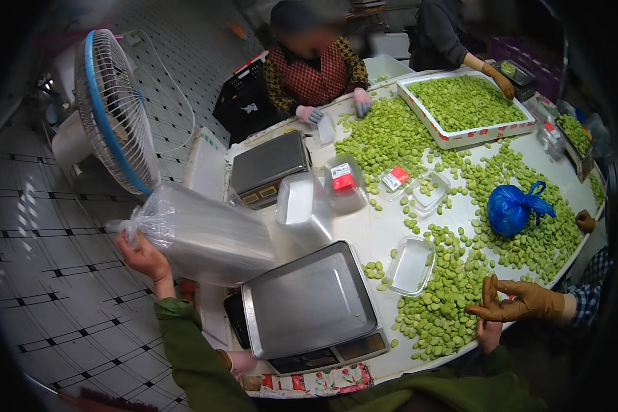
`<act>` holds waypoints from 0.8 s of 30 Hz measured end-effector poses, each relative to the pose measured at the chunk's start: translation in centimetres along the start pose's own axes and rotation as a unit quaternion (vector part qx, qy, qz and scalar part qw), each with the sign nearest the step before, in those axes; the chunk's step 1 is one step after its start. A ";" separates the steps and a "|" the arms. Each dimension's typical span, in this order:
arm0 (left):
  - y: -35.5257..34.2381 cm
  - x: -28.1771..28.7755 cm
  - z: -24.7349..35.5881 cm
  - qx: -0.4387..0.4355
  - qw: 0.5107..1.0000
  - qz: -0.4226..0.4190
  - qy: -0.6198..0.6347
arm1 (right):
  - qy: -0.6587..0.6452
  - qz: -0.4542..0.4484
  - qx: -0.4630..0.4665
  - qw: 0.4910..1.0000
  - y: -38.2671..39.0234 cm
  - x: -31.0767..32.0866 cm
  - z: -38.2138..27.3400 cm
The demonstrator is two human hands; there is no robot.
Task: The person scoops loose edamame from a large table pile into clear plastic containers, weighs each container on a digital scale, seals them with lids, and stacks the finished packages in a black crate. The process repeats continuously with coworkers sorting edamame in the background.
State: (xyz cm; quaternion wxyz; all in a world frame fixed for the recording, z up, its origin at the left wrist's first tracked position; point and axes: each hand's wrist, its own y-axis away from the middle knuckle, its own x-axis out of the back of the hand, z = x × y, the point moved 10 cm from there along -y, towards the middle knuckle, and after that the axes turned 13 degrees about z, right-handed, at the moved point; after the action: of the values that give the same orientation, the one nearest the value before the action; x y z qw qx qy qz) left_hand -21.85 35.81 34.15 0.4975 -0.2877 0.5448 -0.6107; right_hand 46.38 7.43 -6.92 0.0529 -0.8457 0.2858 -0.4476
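My left hand (145,257) grips the gathered end of a clear plastic bag (213,240) of stacked clear containers, held at the left of the table (367,343). My right hand (489,335) is low at the table's right front, among shelled green beans (432,323), its fingers mostly hidden by a co-worker's brown-gloved hand (511,302). A steel-topped scale (305,302) lies between my hands, and a pink glove (240,362) is at its lower left. An open clear container (408,268) sits right of the scale.
Across the table are two co-workers (316,75) (439,34), a second scale (268,165), container stacks (302,206) and a white bean tray (467,110). A blue bag (508,209) sits among beans at right. A fan (110,110) stands on the left.
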 end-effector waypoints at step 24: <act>-6.7 14.5 6.8 0.087 0.960 0.241 0.115 | -0.007 -0.019 -0.005 1.000 0.7 -0.5 -0.4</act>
State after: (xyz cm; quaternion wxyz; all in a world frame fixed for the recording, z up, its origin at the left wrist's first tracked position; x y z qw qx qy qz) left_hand -22.70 19.30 39.37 0.5870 -0.0317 0.5964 -0.5465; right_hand 45.57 7.15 -7.27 0.0429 -0.8544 0.2717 -0.4409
